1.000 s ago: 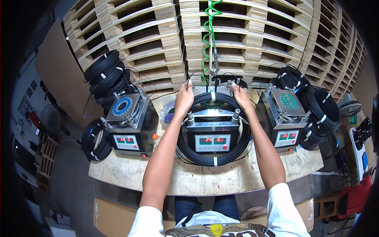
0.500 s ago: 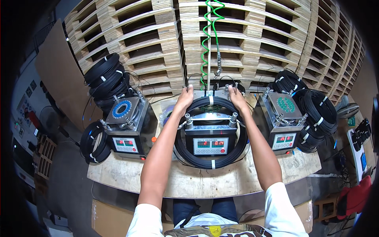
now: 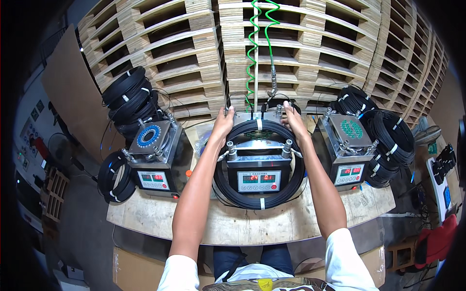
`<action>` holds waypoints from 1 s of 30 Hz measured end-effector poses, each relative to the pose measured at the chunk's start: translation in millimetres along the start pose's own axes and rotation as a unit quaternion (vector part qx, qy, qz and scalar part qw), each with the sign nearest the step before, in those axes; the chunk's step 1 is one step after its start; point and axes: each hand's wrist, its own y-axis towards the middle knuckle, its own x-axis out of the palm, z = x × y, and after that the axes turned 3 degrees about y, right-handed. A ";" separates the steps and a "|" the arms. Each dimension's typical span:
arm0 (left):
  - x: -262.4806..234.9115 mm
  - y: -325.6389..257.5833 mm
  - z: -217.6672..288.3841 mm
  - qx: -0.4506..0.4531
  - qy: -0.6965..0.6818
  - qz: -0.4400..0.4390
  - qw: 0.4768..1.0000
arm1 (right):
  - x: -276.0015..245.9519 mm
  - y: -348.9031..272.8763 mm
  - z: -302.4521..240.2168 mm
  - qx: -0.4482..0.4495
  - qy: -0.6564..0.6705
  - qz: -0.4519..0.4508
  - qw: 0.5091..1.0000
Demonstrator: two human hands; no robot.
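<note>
A black cable coil (image 3: 262,202) with white ties hangs around the middle polishing machine (image 3: 259,167), whose red-lit display panel (image 3: 259,181) shows through the ring. My left hand (image 3: 224,125) is at the machine's far left corner, its fingers curled together; what they close on is hidden. At the far right corner my right hand (image 3: 295,122) is beside a metal clamp post (image 3: 279,110), thumb raised and fingers apart. Two near clamp posts stand upright on the machine's front, the left one (image 3: 231,151) and the right one (image 3: 287,149). Both forearms pass outside the coil.
A left machine (image 3: 153,155) carries a plate with a blue ring; a right machine (image 3: 347,150) has green inserts. Black cable coils are piled beside both, left (image 3: 127,97) and right (image 3: 392,138). Stacked wooden pallets (image 3: 184,43) and a green coiled air hose (image 3: 251,53) are behind the wooden table (image 3: 233,228).
My right hand has shifted slightly right, off the far right clamp post, its fingers spreading. My left hand has moved slightly down and left. The red digits on the middle display have changed.
</note>
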 end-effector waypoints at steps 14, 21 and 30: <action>-19.4 0.6 -8.8 -0.107 -0.146 -0.031 0.983 | -1.5 -1.0 0.4 -0.015 0.002 0.029 0.999; -17.3 -13.8 4.8 -0.067 -0.144 0.005 0.987 | 5.7 -9.7 -3.2 -0.016 0.070 0.056 0.996; -23.1 -15.2 9.3 -0.058 -0.099 -0.049 0.992 | 2.1 1.6 6.7 -0.035 0.009 0.083 0.996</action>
